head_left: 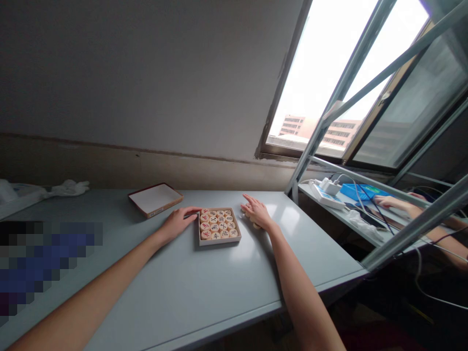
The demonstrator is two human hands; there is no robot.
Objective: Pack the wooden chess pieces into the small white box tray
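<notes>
A shallow box (220, 243) of Chinese chess pieces (221, 226) lies face up on the grey table (175, 282). Red characters mark the pieces in its left column, and dark ones mark the others. My left hand (179, 223) rests at the box's left side, fingers stretched toward its upper left corner; whether they press on it I cannot tell. To the right of the box, my right hand (257, 213) lies with fingers spread over several loose chess pieces (245, 207) on the table, partly hiding them.
The box lid (156, 199) lies upturned behind my left hand. White plastic bags (69, 187) are at the far left. Beyond a metal frame (314, 141) on the right, a neighbouring table holds a power strip (325, 192), cables and a blue tray (360, 191), with another person's arm (409, 208) nearby.
</notes>
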